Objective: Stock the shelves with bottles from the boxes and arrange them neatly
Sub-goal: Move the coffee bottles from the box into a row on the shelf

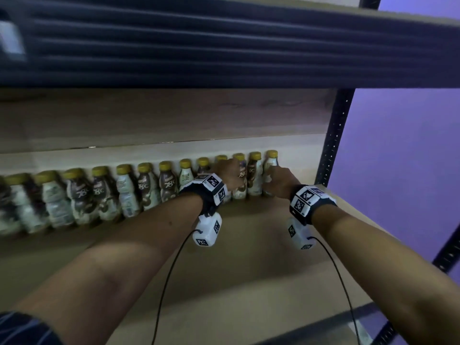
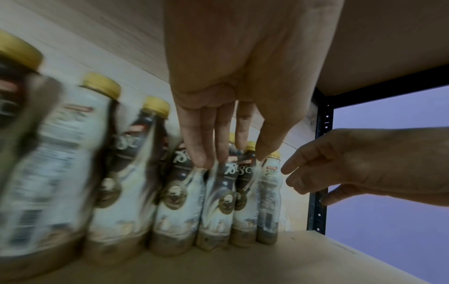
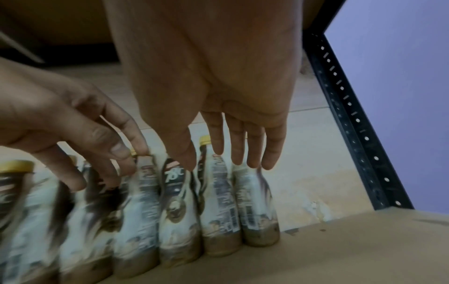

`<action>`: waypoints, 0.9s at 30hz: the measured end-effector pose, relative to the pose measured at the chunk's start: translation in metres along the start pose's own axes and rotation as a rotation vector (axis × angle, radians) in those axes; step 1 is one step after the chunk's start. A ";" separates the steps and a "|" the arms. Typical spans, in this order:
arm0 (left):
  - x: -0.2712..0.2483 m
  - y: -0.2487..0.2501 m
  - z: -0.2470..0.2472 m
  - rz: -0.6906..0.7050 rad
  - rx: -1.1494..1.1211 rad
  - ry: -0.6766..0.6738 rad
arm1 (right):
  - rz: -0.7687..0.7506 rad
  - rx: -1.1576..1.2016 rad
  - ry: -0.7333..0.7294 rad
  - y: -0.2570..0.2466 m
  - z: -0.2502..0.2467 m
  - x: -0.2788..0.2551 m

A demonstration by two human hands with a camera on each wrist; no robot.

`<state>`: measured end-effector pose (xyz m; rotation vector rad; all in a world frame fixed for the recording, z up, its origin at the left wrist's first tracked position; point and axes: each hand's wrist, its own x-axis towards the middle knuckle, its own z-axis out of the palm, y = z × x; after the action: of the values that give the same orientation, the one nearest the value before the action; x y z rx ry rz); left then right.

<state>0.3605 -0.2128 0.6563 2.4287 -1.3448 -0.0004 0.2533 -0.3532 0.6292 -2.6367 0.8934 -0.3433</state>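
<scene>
A long row of bottles [image 1: 129, 192] with yellow caps and brown-and-white labels stands along the back of the shelf board [image 1: 249, 257]. Both hands are at the row's right end. My left hand [image 1: 230, 173] reaches in with straight fingers [image 2: 201, 157], and the tips touch the necks of the third and fourth bottles from the end. My right hand [image 1: 278, 179] is beside it, its straight fingers [image 3: 252, 161] against the neck of the last bottle [image 3: 257, 207]. That last bottle [image 2: 268, 201] stands upright. Neither hand holds anything.
The upper shelf's dark ribbed edge [image 1: 224, 51] hangs low overhead. A black perforated upright [image 1: 333, 138] stands at the shelf's right end, with a purple wall [image 1: 410, 158] beyond. Bare board lies in front of the row and to the right of the last bottle.
</scene>
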 end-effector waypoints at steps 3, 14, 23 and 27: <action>-0.031 -0.027 -0.007 -0.006 0.016 -0.051 | -0.067 -0.033 -0.014 -0.031 0.007 -0.025; -0.196 -0.154 -0.045 -0.046 0.061 -0.152 | -0.156 -0.197 -0.135 -0.169 0.062 -0.140; -0.355 -0.202 -0.068 -0.076 -0.123 -0.192 | -0.150 -0.104 -0.142 -0.252 0.112 -0.270; -0.424 -0.201 -0.067 -0.045 -0.258 -0.296 | -0.146 -0.060 -0.168 -0.276 0.124 -0.331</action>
<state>0.3053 0.2522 0.5822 2.3001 -1.3133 -0.5311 0.1875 0.0881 0.5829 -2.7447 0.6703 -0.1288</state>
